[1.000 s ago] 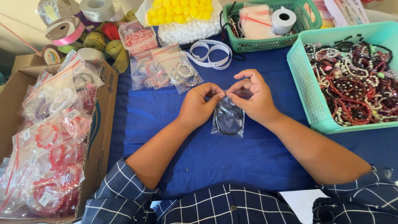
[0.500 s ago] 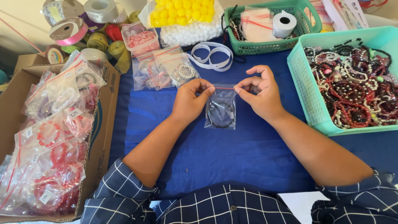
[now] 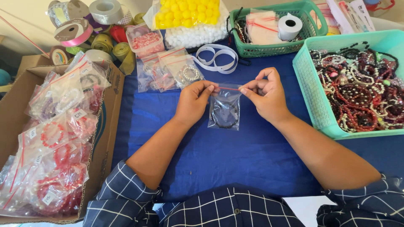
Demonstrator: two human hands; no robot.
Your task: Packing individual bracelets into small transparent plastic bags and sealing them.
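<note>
A small clear zip bag (image 3: pixel 225 110) with a dark bead bracelet inside hangs between both hands above the blue tablecloth (image 3: pixel 219 159). My left hand (image 3: pixel 194 101) pinches the left end of the bag's red-lined top edge. My right hand (image 3: pixel 264 93) pinches the right end of that same edge. The bag hangs upright, its top stretched straight between the fingers.
A cardboard box (image 3: pixel 107 117) of bagged red and pink bracelets stands at left. A teal basket (image 3: pixel 313 105) of loose bead bracelets sits at right. Bagged bracelets (image 3: pixel 170 71), a white ribbon loop (image 3: pixel 219 56), ribbon rolls (image 3: pixel 105 12), yellow and white pompoms (image 3: pixel 189 21) and a green basket (image 3: pixel 269 48) lie behind.
The hands have drawn apart along the bag's top edge, stretching it straight. The bag, crumpled a second ago, now hangs flat and upright.
</note>
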